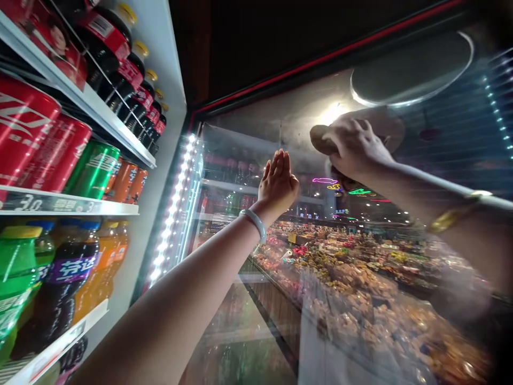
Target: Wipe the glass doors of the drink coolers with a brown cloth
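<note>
My left hand (278, 182) lies flat against the glass door (240, 321), its fingers stretched upward and close together. A pale bangle (255, 225) circles that wrist. Higher and to the right, my right hand (356, 141) grips a brown cloth (320, 140) pressed to the same pane, fingers curled over it. Part of the cloth is hidden under the palm. A gold bracelet (459, 211) sits on the right forearm. A bright reflected light shows on the glass just above the cloth.
On the left, fridge shelves (72, 206) hold red cans (28, 139), a green can (94, 168), dark cola bottles (112, 40) and orange bottles (102, 256). An LED strip (172, 214) runs down the door's side. Through the glass appear heaps of packaged goods (360, 267).
</note>
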A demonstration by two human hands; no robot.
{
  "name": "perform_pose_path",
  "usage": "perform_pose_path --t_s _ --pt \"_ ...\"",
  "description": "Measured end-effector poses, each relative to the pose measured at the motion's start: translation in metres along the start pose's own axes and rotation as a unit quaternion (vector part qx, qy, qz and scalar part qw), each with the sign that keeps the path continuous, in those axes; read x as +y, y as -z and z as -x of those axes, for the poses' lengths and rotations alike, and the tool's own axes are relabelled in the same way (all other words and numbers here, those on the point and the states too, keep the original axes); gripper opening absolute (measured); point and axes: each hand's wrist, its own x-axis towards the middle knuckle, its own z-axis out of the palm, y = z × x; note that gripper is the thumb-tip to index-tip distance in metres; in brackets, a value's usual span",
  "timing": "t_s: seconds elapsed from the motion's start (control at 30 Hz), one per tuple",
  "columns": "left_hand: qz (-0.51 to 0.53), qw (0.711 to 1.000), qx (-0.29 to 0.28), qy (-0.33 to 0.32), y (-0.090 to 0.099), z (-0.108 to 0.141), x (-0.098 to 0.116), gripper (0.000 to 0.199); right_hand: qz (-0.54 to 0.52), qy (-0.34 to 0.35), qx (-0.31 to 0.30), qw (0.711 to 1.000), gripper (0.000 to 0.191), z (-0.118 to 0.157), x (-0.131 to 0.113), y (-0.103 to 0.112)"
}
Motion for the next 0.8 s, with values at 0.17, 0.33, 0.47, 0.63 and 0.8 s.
perform_pose_path --t_s 0.17,0.33,0.47,0.63,0.8 --pt "0.031 0.999 0.006 -0.021 -0.013 0.032 0.022 0.070 -0.035 0.104 0.000 0.994 0.047 0.072 -0.034 -0.009" --pt "0.051 0.998 0.010 -0.034 -0.020 0.050 0.038 0.073 0.001 0.092 0.018 0.996 0.038 0.122 0.020 0.026" --pt "0.060 0.997 0.022 -0.037 -0.023 0.035 0.061 0.074 0.030 -0.035 0.018 0.999 0.043 0.090 0.028 0.037" --pt "0.064 0.996 0.013 -0.059 -0.025 0.030 0.092 0.070 0.012 0.085 -0.014 0.996 0.050 0.111 0.014 0.030" --pt "0.064 0.996 0.011 -0.064 -0.028 0.032 0.103 0.072 0.026 0.075 -0.037 0.996 0.054 0.133 0.074 0.059"
